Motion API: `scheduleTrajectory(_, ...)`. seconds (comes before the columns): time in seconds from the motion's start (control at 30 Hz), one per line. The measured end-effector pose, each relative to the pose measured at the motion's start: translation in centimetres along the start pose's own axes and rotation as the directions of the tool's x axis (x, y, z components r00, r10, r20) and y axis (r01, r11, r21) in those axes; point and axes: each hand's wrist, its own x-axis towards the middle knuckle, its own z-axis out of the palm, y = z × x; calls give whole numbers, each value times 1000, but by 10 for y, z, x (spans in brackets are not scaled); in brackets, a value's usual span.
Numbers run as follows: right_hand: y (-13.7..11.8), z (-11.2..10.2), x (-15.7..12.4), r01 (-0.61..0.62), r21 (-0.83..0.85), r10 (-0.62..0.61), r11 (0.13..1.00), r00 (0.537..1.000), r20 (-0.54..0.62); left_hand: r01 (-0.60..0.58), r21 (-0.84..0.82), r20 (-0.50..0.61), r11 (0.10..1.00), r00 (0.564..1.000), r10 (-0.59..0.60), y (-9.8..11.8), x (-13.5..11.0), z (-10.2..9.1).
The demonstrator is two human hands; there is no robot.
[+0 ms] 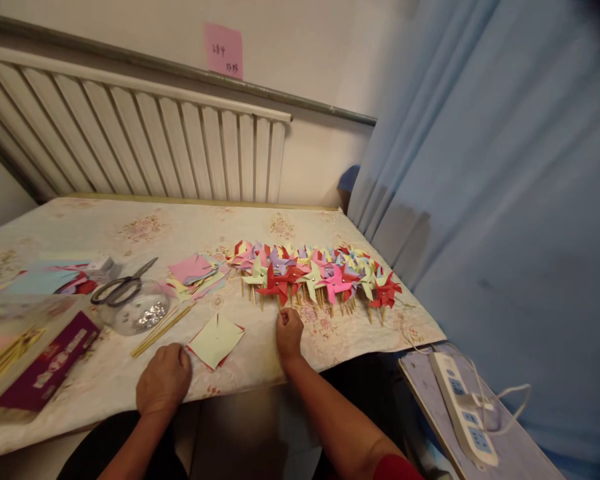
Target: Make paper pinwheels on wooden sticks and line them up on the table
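My right hand point(289, 333) is closed near the table's front edge, pinching the stick of a red paper pinwheel point(280, 285). That pinwheel stands at the front of a dense group of pinwheels point(314, 280) in red, pink, yellow, purple and blue. My left hand point(164, 380) rests on the table with its fingers curled in, and nothing shows in it. Just right of it lies a small stack of slit paper squares point(217, 341), pale yellow on top with red beneath. Thin wooden sticks point(163, 330) lie beyond my left hand.
Black-handled scissors point(123, 288) lie across a clear dish of shiny metal pins point(147, 315). Behind are coloured paper squares point(194, 269) and more paper point(47, 279). A purple-labelled box point(50, 363) sits left. A power strip point(463, 407) and blue curtain point(505, 220) are right.
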Motion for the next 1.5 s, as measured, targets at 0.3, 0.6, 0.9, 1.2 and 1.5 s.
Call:
scheduleTrajectory(0.3, -11, 21, -2, -22, 1, 21, 1000, 999, 38, -3, 17, -10, 1000, 1000, 4, 4, -3, -6)
scheduleTrajectory(0.6, -13, 33, 1, -10, -15, 11, 1000, 999, 51, 0, 7, -9, 1000, 1000, 0, 5, -4, -8)
scheduleTrajectory(0.9, -13, 44, 5, 4, -33, -3, 999, 999, 48, 7, -8, 24, 1000, 1000, -7, 4, -3, -7)
scheduleTrajectory(1.2, -11, 51, 9, -5, -52, 7, 999, 999, 37, 1, -10, 3, 1000, 1000, -1, 3, -3, -7)
scheduleTrajectory(1.5, -9, 51, 8, 8, -55, -6, 998, 999, 34, 10, -14, 3, 1000, 1000, -10, 4, -5, -8)
